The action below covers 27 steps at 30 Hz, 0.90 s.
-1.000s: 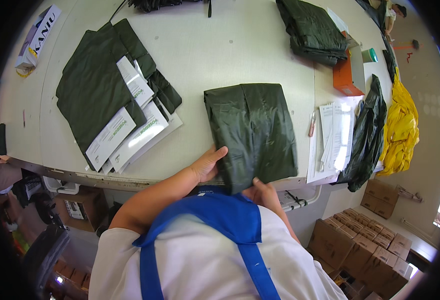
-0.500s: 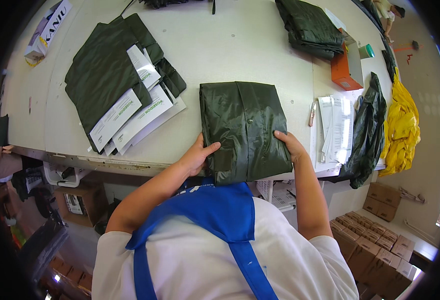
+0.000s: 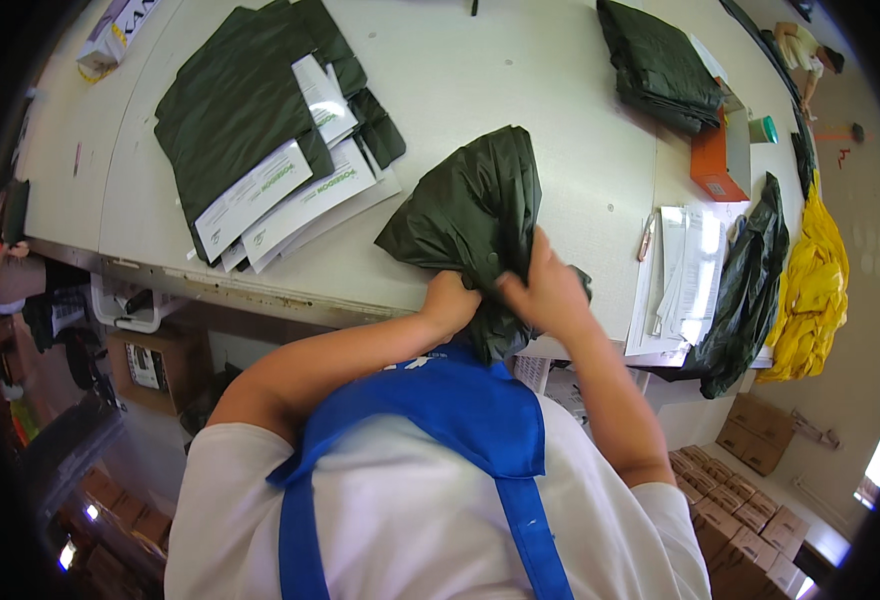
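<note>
A folded dark green raincoat (image 3: 460, 205) of shiny thin cloth stands bunched and bent over the table's near edge, its upper part fanned out. My left hand (image 3: 450, 303) is closed on its lower left side, fingertips hidden in the cloth. Against its right side lies my right hand (image 3: 552, 290), slightly blurred, with thumb and fingers apart. To the left is a pile of flat dark green pouches (image 3: 240, 110) with white printed cards (image 3: 260, 200) lying on and among them.
At the back right, folded dark green garments (image 3: 655, 65) lie beside an orange box (image 3: 720, 155) and a green-lidded container (image 3: 762, 129). Paper sheets (image 3: 685, 270), a dark green garment (image 3: 745, 300) and yellow cloth (image 3: 810, 290) are on the right. Cartons (image 3: 755, 430) stand below.
The raincoat lay flat and square between both hands; now it is bent and gathered. My right hand has moved inward and left across it. The view has shifted slightly.
</note>
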Available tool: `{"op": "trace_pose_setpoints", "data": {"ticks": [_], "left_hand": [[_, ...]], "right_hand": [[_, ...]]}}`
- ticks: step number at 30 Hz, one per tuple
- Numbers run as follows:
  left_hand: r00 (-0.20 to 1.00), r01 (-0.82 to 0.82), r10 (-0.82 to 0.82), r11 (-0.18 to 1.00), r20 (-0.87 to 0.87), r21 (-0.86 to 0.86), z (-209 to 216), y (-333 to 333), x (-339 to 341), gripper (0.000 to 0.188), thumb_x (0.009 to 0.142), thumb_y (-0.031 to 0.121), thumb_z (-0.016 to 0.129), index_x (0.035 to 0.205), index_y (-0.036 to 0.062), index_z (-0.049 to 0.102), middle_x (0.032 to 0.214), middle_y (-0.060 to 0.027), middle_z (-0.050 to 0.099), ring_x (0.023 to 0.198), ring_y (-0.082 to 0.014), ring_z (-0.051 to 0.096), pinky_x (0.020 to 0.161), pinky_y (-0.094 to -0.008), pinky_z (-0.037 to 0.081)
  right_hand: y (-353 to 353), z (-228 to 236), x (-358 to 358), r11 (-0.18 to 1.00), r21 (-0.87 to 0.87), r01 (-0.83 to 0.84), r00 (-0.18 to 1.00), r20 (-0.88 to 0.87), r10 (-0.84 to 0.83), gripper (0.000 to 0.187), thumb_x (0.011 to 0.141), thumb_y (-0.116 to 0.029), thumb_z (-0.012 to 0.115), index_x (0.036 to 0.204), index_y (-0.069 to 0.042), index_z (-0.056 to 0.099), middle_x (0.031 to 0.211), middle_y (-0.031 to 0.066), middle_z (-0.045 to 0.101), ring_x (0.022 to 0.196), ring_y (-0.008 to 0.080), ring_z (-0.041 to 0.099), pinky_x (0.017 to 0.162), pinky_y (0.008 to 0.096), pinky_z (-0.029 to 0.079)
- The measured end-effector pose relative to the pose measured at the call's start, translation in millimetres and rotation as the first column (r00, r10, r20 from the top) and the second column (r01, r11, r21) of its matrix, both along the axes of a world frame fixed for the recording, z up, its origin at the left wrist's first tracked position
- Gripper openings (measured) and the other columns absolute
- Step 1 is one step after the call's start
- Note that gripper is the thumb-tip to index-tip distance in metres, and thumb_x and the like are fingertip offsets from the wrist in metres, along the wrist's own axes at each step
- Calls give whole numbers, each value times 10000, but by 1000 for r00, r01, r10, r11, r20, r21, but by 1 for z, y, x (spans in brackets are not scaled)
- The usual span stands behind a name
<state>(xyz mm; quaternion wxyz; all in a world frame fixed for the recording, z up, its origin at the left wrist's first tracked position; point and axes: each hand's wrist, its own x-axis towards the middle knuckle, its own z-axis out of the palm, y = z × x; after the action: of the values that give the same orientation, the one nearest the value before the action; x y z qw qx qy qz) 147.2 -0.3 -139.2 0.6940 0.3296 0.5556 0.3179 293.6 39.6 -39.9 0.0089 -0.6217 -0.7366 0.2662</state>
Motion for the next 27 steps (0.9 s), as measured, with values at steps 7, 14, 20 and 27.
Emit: {"op": "trace_pose_setpoints", "data": {"ticks": [7,14,20,27], "left_hand": [[905,274,-155,924,397,-265,23,3,-22,279,847,184,600,1084,38,585,1025,-82,603,816,-167,594,683,-302,497],[625,-6,588,661,-513,750,61,67,-223,411,775,103,707,1147,28,547,1157,-139,573,1094,-287,532,942,-390,417],[332,-546,540,778,-773,309,-20,50,-406,689,718,214,770,1275,-47,461,1251,-212,540,1085,-334,562,910,-383,460],[359,-202,689,716,-630,668,62,45,-321,160,839,43,623,984,63,558,904,-79,582,816,-148,561,730,-297,465]], "right_hand": [[-36,-14,-23,999,3,-40,971,235,38,1243,524,-412,869,1387,146,168,1260,287,455,1092,404,529,916,470,429],[-19,-15,0,998,-48,29,982,186,-20,1135,587,-207,829,1432,45,115,1167,259,526,1021,410,571,858,431,487],[-19,-12,-14,995,-72,76,978,201,-60,1129,580,-191,826,1446,-35,118,1268,255,499,1093,421,547,886,444,476],[-29,-3,11,977,-58,203,979,9,-203,1058,595,-150,811,1430,-27,172,1213,256,550,1096,419,550,897,434,468]]}}
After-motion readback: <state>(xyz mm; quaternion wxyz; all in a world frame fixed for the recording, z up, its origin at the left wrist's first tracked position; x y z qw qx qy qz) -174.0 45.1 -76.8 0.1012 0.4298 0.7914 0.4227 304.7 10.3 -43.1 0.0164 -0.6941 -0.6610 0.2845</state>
